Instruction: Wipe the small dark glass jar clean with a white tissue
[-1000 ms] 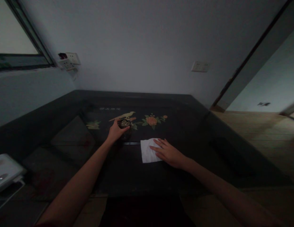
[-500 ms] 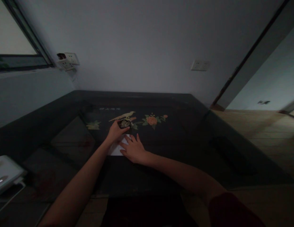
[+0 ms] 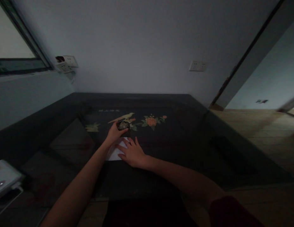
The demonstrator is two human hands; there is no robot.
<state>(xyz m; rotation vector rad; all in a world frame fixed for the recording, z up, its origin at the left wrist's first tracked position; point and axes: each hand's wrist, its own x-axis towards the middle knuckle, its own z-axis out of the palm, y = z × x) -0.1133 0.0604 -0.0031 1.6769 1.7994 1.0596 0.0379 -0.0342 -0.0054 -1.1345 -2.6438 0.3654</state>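
Note:
My left hand [image 3: 114, 133] is curled around the side of a small dark round container [image 3: 123, 125], with something pale and shiny inside its rim. The container rests on the dark tabletop, over the printed bird picture. Just in front of it lies a sheet of white paper [image 3: 114, 153], partly under both hands. My right hand [image 3: 134, 153] lies on the paper's right side with its fingers spread. The paper's far edge runs close to the container; whether they touch I cannot tell.
The dark glossy table [image 3: 184, 135] has a printed peony [image 3: 151, 122] and stands against a pale wall. At the left front edge sits a white device [image 3: 6, 179] with a cable. A long dark object [image 3: 232, 154] lies at the right. Wall sockets [image 3: 197, 66] are behind.
The paper and my right hand have shifted slightly toward me. My left hand stays on the container. The view has tilted a little.

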